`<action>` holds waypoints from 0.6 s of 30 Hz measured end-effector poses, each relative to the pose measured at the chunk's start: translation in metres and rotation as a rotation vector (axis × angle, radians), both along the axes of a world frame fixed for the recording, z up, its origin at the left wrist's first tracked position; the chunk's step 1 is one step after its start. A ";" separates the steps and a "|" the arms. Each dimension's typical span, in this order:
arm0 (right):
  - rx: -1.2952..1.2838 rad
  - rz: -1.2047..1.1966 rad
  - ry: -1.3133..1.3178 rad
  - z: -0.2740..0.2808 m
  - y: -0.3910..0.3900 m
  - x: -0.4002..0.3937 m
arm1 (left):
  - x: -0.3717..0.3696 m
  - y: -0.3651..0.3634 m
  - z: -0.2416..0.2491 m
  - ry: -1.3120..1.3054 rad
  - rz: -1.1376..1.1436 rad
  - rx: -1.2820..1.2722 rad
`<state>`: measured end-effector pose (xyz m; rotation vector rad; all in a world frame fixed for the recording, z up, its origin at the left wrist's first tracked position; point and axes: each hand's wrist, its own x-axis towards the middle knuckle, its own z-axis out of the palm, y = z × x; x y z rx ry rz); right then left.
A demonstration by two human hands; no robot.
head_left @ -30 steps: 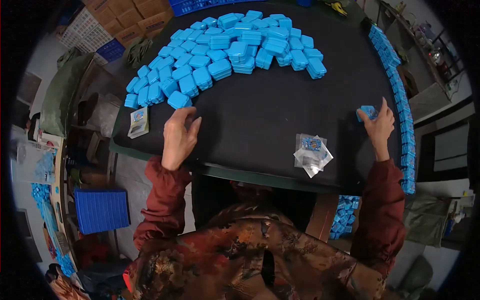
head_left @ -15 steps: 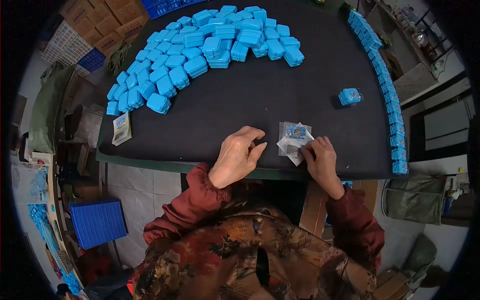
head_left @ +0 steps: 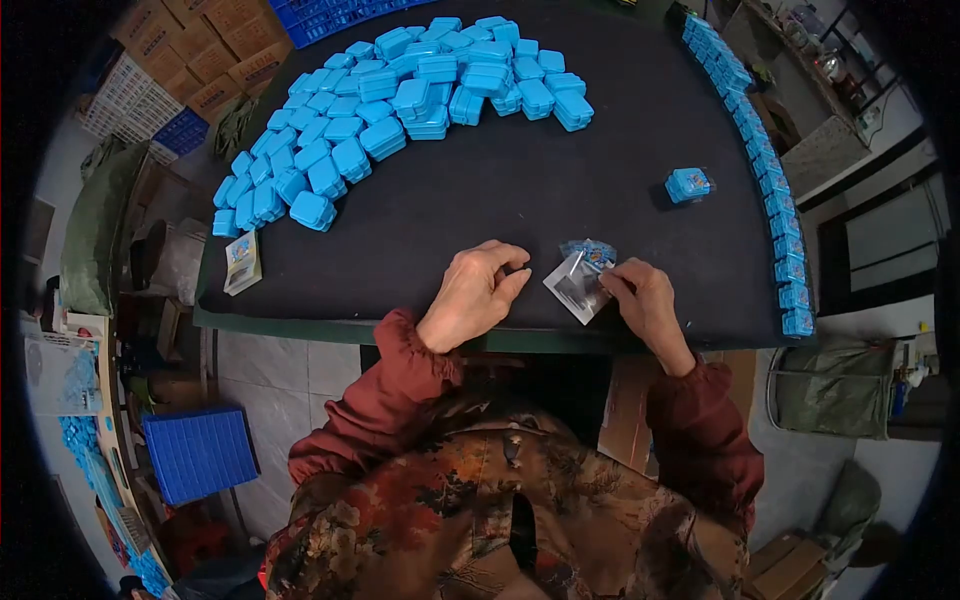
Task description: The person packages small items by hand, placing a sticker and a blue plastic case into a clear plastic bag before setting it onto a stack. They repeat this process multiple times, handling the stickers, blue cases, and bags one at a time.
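My right hand point(head_left: 640, 300) pinches a clear plastic pouch point(head_left: 577, 280) and lifts its near edge off the black table point(head_left: 520, 200). A blue printed label shows at the pouch's far end. My left hand point(head_left: 475, 293) rests on the table just left of the pouch, fingers curled, holding nothing. A single blue box with a label point(head_left: 689, 184) lies apart at the right. A big heap of plain blue boxes point(head_left: 400, 90) spreads across the far left of the table.
A row of labelled blue boxes point(head_left: 775, 190) lines the table's right edge. A small stack of labels point(head_left: 242, 260) lies at the left edge. Cardboard cartons point(head_left: 200, 60) and a blue crate point(head_left: 195, 450) stand on the floor to the left.
My right hand left a labelled box at the right and came to the pouches, then lifted one. My left hand came back from the heap to the near edge.
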<state>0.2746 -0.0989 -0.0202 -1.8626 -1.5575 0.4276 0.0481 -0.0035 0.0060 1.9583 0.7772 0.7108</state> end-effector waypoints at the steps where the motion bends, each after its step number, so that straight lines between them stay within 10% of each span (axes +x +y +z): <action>1: -0.002 0.029 -0.062 0.001 -0.001 0.001 | 0.000 0.001 -0.002 -0.006 -0.015 0.001; 18: 0.391 0.042 0.003 0.022 -0.003 -0.034 | 0.045 0.010 -0.017 -0.176 -0.041 -0.294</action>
